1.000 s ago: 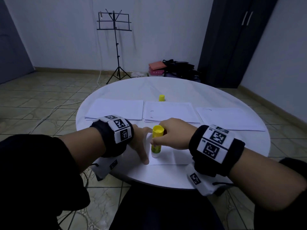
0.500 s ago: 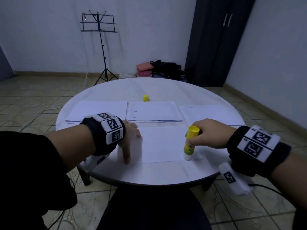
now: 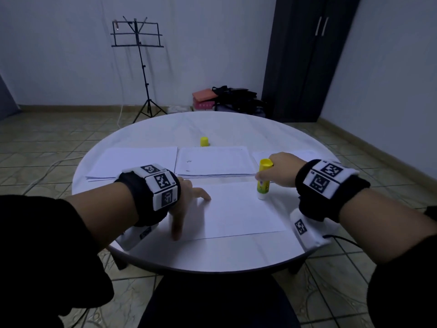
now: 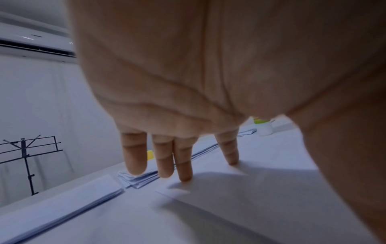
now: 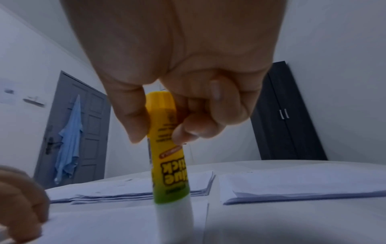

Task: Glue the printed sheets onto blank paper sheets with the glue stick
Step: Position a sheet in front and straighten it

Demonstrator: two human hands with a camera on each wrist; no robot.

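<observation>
The glue stick (image 3: 263, 179) stands upside down, its white end touching the far right corner of the single paper sheet (image 3: 238, 209) that lies at the near edge of the round white table (image 3: 212, 254). The right hand (image 3: 280, 169) pinches the stick's yellow barrel between thumb and curled fingers (image 5: 196, 130). The left hand (image 3: 186, 197) presses the sheet's left edge, its fingers (image 4: 183, 163) straight and spread, tips on the paper. Beyond the sheet lie three paper stacks side by side: left stack (image 3: 134, 163), middle stack (image 3: 212, 162) with faint marks, right stack (image 3: 307, 154) partly behind the right hand. A yellow cap (image 3: 204, 141) stands just past the middle stack.
</observation>
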